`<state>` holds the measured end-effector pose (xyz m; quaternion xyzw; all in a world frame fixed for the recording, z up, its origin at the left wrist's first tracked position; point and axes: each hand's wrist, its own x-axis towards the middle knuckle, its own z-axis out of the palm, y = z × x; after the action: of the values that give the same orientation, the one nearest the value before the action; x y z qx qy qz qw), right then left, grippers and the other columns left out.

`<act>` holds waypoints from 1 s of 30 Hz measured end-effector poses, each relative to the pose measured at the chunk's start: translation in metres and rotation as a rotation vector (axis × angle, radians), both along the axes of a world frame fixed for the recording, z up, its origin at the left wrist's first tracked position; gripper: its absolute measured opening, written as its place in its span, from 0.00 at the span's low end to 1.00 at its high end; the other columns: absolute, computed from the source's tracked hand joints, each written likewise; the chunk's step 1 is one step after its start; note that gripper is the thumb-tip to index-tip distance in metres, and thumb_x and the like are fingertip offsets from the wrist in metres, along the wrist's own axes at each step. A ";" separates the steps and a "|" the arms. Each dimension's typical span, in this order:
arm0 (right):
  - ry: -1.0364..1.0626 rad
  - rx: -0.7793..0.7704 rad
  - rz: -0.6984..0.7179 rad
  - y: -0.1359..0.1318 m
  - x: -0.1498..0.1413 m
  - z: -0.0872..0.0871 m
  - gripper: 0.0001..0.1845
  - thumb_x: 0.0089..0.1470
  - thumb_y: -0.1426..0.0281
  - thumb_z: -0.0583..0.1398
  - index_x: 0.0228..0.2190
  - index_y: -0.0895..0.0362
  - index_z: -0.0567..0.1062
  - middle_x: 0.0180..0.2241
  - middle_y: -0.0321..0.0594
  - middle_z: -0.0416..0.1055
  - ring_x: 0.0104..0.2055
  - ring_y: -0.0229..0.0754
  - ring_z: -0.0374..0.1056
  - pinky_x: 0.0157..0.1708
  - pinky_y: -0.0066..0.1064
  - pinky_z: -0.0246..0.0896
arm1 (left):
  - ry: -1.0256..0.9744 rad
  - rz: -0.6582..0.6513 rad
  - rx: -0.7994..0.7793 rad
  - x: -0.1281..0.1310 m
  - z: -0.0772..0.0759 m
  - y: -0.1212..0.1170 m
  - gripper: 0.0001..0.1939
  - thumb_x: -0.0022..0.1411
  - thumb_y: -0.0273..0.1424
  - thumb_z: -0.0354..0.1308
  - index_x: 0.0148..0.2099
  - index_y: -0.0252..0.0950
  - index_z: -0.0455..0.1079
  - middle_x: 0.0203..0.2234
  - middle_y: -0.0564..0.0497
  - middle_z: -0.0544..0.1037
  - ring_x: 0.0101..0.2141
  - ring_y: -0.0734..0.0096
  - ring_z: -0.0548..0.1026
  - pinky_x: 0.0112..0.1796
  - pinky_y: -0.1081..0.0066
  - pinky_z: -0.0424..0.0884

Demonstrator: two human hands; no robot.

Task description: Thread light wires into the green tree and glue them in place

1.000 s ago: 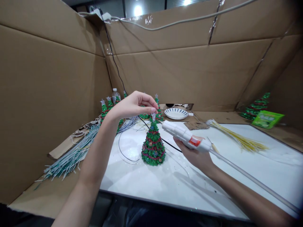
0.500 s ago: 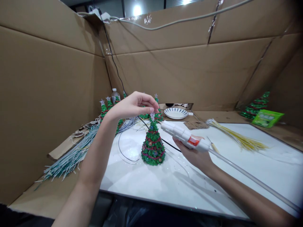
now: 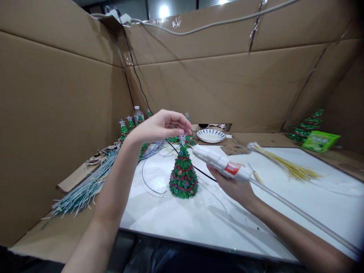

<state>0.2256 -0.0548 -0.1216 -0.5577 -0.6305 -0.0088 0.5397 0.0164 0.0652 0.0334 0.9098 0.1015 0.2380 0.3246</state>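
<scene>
A small green Christmas tree [image 3: 183,177] with red garlands stands on the white tabletop [image 3: 256,204]. My left hand [image 3: 159,127] hovers over its tip, fingers pinched on the small clear star topper [image 3: 182,140]. My right hand [image 3: 233,185] grips a white hot glue gun [image 3: 220,163] with a red label, its nozzle pointing left at the tree's top. A long clear glue stick [image 3: 301,214] sticks out of the gun's back toward the lower right.
Several finished trees [image 3: 127,127] and a water bottle [image 3: 138,113] stand at the back left. Grey-green wire bundles [image 3: 85,187] lie left, yellow sticks [image 3: 284,165] right, a striped plate [image 3: 211,135] behind. Another tree [image 3: 307,127] and a green packet [image 3: 320,141] sit far right. Cardboard walls enclose the table.
The view has barely shifted. Both hands hold their places; the star sits a touch lower on the tree's tip under my left fingers.
</scene>
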 end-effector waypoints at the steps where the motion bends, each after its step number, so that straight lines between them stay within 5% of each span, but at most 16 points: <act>1: -0.003 0.005 0.001 0.000 0.000 0.000 0.19 0.54 0.60 0.61 0.19 0.56 0.65 0.16 0.32 0.58 0.19 0.33 0.54 0.18 0.25 0.52 | 0.000 0.000 0.000 0.000 0.000 0.000 0.09 0.59 0.24 0.58 0.43 0.30 0.74 0.38 0.44 0.81 0.40 0.70 0.78 0.42 0.72 0.74; 30: -0.013 0.030 0.061 -0.001 -0.003 0.006 0.19 0.55 0.63 0.60 0.18 0.56 0.62 0.16 0.30 0.56 0.19 0.31 0.50 0.16 0.24 0.48 | -0.021 -0.088 -0.007 -0.003 -0.002 0.007 0.13 0.58 0.19 0.56 0.44 0.33 0.75 0.39 0.48 0.81 0.41 0.71 0.79 0.43 0.73 0.75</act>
<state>0.2230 -0.0558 -0.1158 -0.5301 -0.6505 -0.0054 0.5439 0.0139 0.0721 0.0316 0.9097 0.0591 0.2326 0.3389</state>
